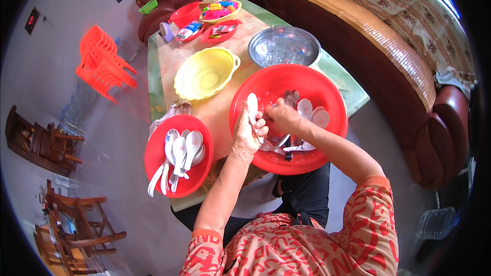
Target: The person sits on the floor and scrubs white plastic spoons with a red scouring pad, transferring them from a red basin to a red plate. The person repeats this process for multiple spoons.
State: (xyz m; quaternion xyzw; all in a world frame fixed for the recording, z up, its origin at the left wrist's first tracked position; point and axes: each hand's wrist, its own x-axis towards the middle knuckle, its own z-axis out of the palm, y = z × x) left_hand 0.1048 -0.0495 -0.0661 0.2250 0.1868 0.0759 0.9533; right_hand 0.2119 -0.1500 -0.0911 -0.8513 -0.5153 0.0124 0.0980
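My left hand (248, 132) grips a white soup spoon (252, 104) upright, bowl end up, over the left part of a large red basin (333, 96). Blurred, my right hand (283, 115) is inside the basin just right of that spoon; whether its fingers hold anything cannot be told. Around it in the basin lie white spoons (321, 119), several metal spoons (290, 98) and some water. To the left, a smaller red basin (155, 138) bears a pile of white soup spoons (179, 153), some handles hanging over its rim.
Behind the basins stand a yellow plastic basket (207, 73) and a round metal tray (253, 48) of clear glasses. A crumpled cloth (168, 113) lies by the table's left edge. Toy blocks (216, 9), red dishes and a red bowl (185, 14) sit at the far end. A sofa (368, 65) runs along the right.
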